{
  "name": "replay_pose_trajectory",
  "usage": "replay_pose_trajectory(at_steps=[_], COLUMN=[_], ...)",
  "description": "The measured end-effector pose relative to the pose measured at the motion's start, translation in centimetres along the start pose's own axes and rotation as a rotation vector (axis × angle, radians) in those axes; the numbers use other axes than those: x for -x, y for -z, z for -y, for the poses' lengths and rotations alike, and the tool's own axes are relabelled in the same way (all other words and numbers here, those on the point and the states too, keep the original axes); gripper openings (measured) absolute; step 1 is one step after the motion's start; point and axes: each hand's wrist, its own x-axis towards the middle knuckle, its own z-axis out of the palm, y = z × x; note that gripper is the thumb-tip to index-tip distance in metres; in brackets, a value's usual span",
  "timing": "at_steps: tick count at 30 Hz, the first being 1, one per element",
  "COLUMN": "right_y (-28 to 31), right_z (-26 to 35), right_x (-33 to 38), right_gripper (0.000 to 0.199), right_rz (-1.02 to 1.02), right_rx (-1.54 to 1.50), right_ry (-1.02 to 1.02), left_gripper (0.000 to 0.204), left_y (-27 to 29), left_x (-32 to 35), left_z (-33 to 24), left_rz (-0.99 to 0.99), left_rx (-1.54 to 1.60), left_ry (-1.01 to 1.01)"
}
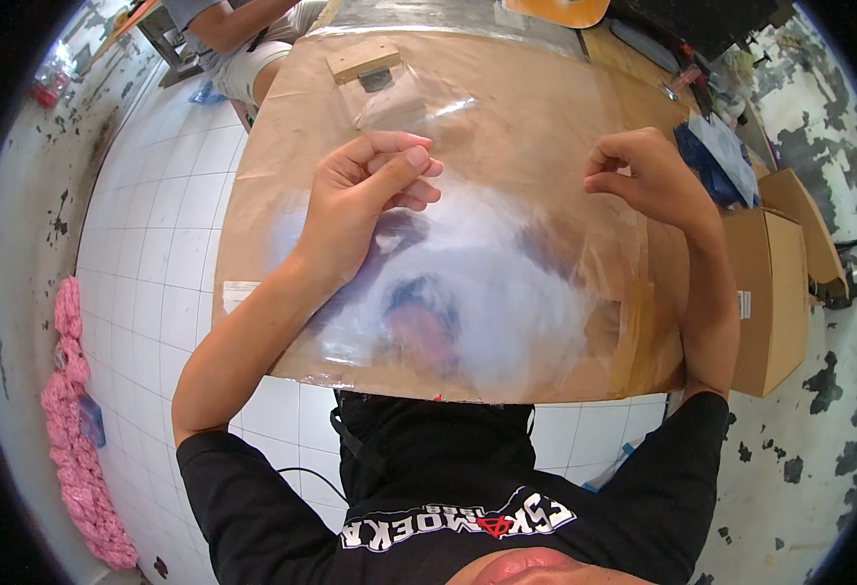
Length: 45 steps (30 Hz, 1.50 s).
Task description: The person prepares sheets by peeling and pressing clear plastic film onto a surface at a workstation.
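Observation:
My left hand (375, 177) is raised over the table, its thumb pressed against the curled fingers. My right hand (643, 174) hovers farther right, its fingertips bent together in a pinch. A gap separates the two hands, and I cannot make out whether anything thin or transparent is between their fingertips. Beneath them is a table top covered in brown paper (536, 127). A glossy clear plastic sheet (487, 292) lies over its near part, shining with white and bluish reflections. Beyond my left hand sits a small wooden block (362, 60) with a dark metal piece beside it.
Brown tape (635, 336) runs along the table's right side. Right of the table stands an open cardboard box (765, 292), with a blue and white plastic packet (716, 161) above it. Another person (238, 49) sits at the far left. Pink bundles (77, 429) lie by the left wall.

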Motion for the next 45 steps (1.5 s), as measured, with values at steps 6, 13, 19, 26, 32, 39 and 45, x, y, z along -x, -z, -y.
replay_pose_trajectory(at_steps=[6, 13, 19, 26, 32, 39, 45], right_y=[0.0, -3.8, -4.8, -2.7, -2.8, -2.6, -2.6], right_z=[-0.5, 3.2, 3.4, 1.8, 2.4, 2.2, 2.4], right_x=[-0.2, -0.8, -1.0, -0.9, -1.0, -0.8, -0.7], right_gripper=[0.025, 0.026, 0.018, 0.016, 0.017, 0.020, 0.021], right_rz=[-0.016, -0.118, -0.181, -0.195, -0.384, -0.340, -0.268], right_rx=[0.065, -0.915, -0.926, -0.779, -0.796, -0.799, -0.813], right_ry=[-0.080, -0.056, -0.113, -0.110, -0.124, -0.097, -0.087], left_gripper=[0.019, 0.026, 0.025, 0.019, 0.017, 0.019, 0.018], left_y=[0.1, 0.0, -0.1, 0.3, 0.4, -0.1, 0.2], left_x=[0.1, 0.2, 0.2, 0.0, -0.1, 0.0, 0.1], left_z=[0.0, 0.1, 0.0, -0.7, -0.5, -1.4, -1.2], left_rz=[0.011, 0.003, 0.040, -0.084, -0.163, -0.120, -0.025], left_rx=[-0.005, 0.061, 0.101, 0.044, -0.136, -0.148, -0.182], left_ry=[-0.008, 0.068, 0.005, -0.119, -0.198, -0.116, -0.096])
